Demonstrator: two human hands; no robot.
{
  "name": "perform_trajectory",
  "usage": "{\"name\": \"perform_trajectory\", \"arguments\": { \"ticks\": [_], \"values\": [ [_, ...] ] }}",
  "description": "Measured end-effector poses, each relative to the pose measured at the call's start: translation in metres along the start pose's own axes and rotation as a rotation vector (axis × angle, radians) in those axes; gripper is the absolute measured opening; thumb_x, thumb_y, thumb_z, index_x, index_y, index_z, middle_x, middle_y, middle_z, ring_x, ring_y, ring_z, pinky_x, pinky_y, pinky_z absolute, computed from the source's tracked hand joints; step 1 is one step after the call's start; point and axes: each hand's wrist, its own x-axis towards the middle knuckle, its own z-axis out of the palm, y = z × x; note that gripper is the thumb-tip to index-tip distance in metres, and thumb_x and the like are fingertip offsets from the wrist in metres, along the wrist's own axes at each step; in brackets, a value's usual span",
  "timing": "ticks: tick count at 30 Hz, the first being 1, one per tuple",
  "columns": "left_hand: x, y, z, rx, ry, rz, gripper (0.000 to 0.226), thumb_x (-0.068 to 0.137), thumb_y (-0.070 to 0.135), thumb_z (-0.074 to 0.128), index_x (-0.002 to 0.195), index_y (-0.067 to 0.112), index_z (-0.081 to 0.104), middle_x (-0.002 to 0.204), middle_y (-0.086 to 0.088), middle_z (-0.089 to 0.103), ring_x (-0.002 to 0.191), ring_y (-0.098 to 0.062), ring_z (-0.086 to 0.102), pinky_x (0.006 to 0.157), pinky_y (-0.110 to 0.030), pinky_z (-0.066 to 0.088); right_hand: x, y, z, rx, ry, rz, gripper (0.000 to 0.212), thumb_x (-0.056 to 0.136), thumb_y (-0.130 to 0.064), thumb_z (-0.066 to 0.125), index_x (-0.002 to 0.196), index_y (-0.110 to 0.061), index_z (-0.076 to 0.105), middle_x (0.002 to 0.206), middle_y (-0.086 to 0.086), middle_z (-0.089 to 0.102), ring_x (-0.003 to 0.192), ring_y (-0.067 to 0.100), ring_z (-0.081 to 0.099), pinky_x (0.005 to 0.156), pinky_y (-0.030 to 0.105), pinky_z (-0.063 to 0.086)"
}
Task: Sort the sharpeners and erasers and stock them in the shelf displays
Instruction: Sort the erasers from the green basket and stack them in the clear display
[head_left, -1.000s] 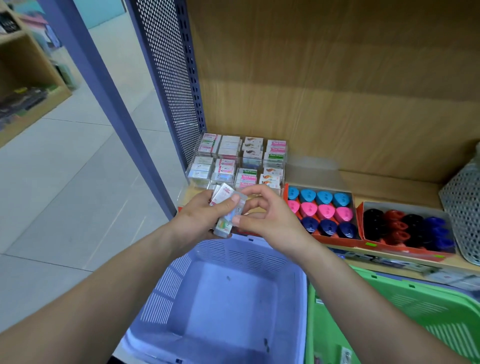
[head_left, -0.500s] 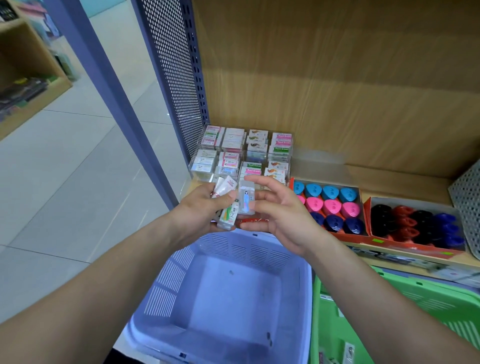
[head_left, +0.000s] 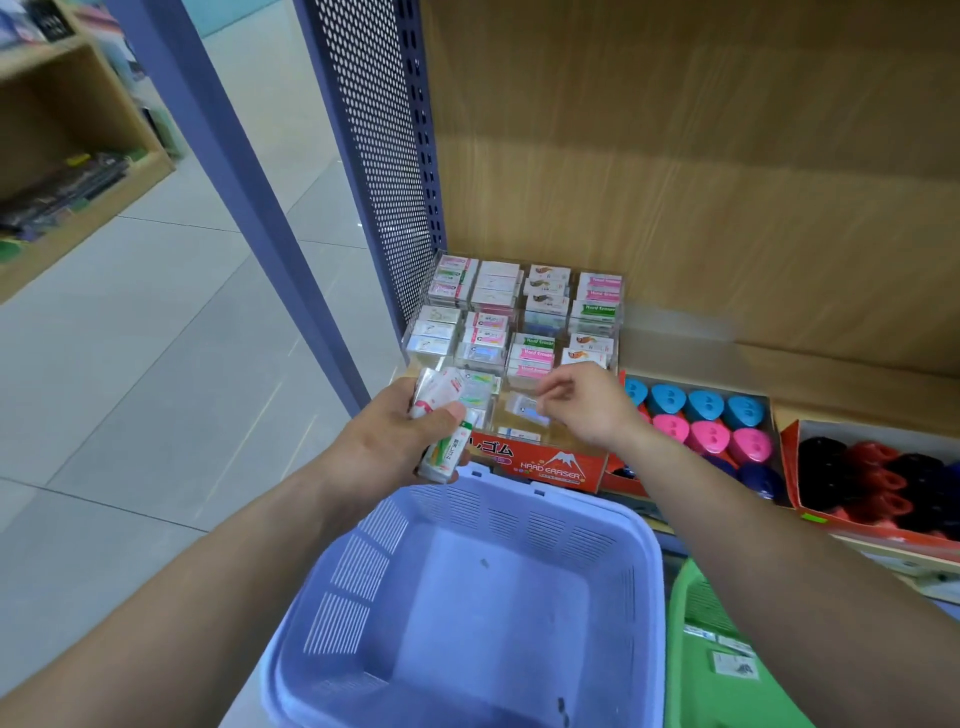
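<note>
A wooden shelf (head_left: 831, 384) with a wood-grain back ran beside a perforated blue side panel. At its left end the right hand (head_left: 587, 405) pinched one clear-wrapped eraser (head_left: 524, 409) between thumb and forefinger, the other fingers curled, just over a front compartment of the clear display (head_left: 422, 291). That compartment looked part empty, while the rows behind it were stacked full.

The eraser probably needed to go in flat, label up, matched to its own kind, and be let go only once it sat low between the walls.

The left hand (head_left: 395, 436) gripped a handful of erasers (head_left: 447, 415) near the display's front left corner, close enough to feed the next one. Below were a red box (head_left: 550, 462) and a lilac basket (head_left: 519, 519). Sharpeners (head_left: 701, 421) lay boxed to the right.
</note>
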Motion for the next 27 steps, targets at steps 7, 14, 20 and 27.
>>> {"name": "perform_trajectory", "arguments": {
  "ticks": [7, 14, 20, 27],
  "values": [
    [0.007, -0.001, -0.005, -0.003, 0.022, 0.013, 0.023, 0.099, 0.024, 0.062, 0.120, 0.018, 0.060, 0.103, -0.006, 0.074, 0.092, -0.026, 0.074, 0.070, -0.035, 0.061, 0.030, 0.012, 0.027, -0.437, 0.011, -0.056, 0.015, 0.094, -0.023, 0.065, 0.105, -0.031, 0.073, 0.102, -0.010, 0.074, 0.093, 0.014, 0.067, 0.084, 0.041, 0.059],
    [0.008, 0.000, -0.006, 0.011, 0.030, 0.010, 0.018, 0.099, 0.024, 0.063, 0.116, 0.019, 0.060, 0.100, -0.006, 0.074, 0.094, -0.027, 0.074, 0.069, -0.034, 0.062, 0.028, 0.011, 0.026, -0.643, -0.174, -0.136, 0.031, 0.099, -0.027, 0.047, 0.117, -0.031, 0.072, 0.111, -0.003, 0.072, 0.090, 0.018, 0.065, 0.081, 0.039, 0.057],
    [0.006, 0.003, 0.002, 0.038, 0.014, 0.028, 0.015, 0.099, 0.022, 0.062, 0.113, 0.023, 0.059, 0.099, -0.003, 0.075, 0.090, -0.023, 0.075, 0.075, -0.041, 0.064, -0.010, -0.026, 0.002, -0.307, -0.015, -0.168, 0.029, 0.101, -0.031, 0.055, 0.126, -0.026, 0.068, 0.117, -0.008, 0.071, 0.101, 0.012, 0.064, 0.090, 0.037, 0.054],
    [0.002, 0.002, 0.019, 0.105, -0.103, 0.066, 0.023, 0.099, 0.023, 0.062, 0.121, 0.020, 0.057, 0.111, -0.015, 0.071, 0.096, -0.026, 0.073, 0.072, -0.037, 0.062, -0.066, -0.082, -0.018, 0.403, -0.098, -0.216, 0.013, 0.096, -0.022, 0.068, 0.108, -0.023, 0.072, 0.098, 0.006, 0.072, 0.066, 0.013, 0.063, 0.060, 0.025, 0.051]
  ]
}}
